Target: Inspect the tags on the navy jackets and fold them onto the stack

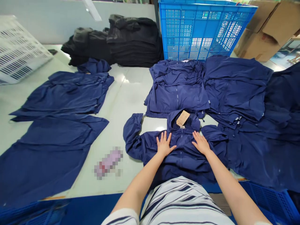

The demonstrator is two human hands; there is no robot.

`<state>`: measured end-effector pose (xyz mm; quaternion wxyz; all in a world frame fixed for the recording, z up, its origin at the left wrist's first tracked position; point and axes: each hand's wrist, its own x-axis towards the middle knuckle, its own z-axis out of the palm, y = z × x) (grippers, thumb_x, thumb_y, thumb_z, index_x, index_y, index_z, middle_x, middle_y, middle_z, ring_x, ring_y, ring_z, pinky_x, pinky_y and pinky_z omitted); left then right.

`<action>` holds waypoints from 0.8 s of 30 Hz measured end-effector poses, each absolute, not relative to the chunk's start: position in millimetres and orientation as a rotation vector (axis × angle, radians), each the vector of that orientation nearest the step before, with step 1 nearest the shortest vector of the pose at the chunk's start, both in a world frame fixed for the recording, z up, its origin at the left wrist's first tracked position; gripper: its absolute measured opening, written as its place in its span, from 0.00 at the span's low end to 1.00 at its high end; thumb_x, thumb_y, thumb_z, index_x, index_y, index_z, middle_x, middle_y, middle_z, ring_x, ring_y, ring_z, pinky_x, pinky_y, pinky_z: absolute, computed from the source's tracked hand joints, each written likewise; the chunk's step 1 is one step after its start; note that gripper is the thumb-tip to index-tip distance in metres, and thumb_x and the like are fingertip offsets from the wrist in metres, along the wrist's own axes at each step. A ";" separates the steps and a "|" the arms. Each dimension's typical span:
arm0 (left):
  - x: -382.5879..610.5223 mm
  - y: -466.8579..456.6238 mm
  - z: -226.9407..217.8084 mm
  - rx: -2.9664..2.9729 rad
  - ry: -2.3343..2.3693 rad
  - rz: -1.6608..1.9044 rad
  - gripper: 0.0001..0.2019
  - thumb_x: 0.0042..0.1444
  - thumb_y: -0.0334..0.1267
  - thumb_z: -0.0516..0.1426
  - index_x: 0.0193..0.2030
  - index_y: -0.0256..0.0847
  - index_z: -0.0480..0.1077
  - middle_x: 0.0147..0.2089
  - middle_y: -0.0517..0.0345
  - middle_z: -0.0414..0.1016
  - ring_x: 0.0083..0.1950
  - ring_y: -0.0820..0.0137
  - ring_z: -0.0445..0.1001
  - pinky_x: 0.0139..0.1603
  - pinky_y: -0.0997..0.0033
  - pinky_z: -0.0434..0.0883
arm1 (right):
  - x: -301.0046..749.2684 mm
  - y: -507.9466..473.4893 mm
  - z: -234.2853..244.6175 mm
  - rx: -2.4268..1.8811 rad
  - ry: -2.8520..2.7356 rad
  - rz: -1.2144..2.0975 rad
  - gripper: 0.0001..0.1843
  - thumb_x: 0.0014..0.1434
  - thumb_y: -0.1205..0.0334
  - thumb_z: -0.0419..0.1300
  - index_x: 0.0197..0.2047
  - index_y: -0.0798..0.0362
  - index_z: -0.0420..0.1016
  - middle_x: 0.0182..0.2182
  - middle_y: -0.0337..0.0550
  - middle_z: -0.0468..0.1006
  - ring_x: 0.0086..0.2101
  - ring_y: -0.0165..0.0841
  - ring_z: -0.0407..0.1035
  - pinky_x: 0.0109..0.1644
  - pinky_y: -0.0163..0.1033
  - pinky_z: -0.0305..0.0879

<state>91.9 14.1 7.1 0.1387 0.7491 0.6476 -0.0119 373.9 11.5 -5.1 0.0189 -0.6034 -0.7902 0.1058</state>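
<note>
Together, the left hand [165,144] and right hand [201,143] lie flat on the chest of a navy hooded jacket [180,157], palms down with the fingers spread wide. Neither hand grips anything. The jacket lies face up on a white work table [131,90], close to the table's near edge, with its zip running between the hands. Its hood points far, and a kraft paper tag [183,118] rests on the hood. One sleeve bunches out to the left, and the other reaches right, onto the neighbouring garments.

Just beyond the hood sits a folded navy stack [177,89], with a larger navy pile [235,89] beside it on the right. Two more navy garments [44,153] lie spread out to the left. Further off is a tall black stack of clothing [131,42], next to a blue plastic crate [206,31] standing at the far edge. A white plastic crate [18,50] sits far left, and cardboard boxes [262,31] stand far right. A blurred object [108,162] lies on the table left of the jacket.
</note>
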 end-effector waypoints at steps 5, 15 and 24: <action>64.5 -43.4 2.4 2.260 1.810 -0.100 0.44 0.53 0.60 0.58 0.73 0.49 0.47 0.76 0.43 0.39 0.75 0.45 0.40 0.68 0.33 0.42 | 374.4 -48.1 -18.4 -1.713 -2.543 0.329 0.34 0.66 0.55 0.50 0.73 0.47 0.47 0.70 0.43 0.50 0.68 0.41 0.48 0.68 0.54 0.50; 54.5 9.6 71.6 2.730 1.006 -0.227 0.16 0.57 0.45 0.59 0.48 0.38 0.74 0.41 0.44 0.77 0.44 0.56 0.76 0.48 0.55 0.70 | 329.4 5.4 37.4 -1.706 -2.236 0.513 0.17 0.64 0.64 0.53 0.52 0.50 0.77 0.51 0.49 0.78 0.52 0.40 0.70 0.58 0.48 0.64; 87.3 30.3 37.8 2.841 0.569 0.203 0.17 0.63 0.33 0.49 0.56 0.43 0.70 0.59 0.47 0.71 0.61 0.62 0.68 0.65 0.56 0.60 | 297.2 1.0 -10.3 -1.754 -2.061 0.546 0.28 0.60 0.68 0.53 0.64 0.51 0.65 0.59 0.49 0.71 0.60 0.41 0.63 0.63 0.50 0.61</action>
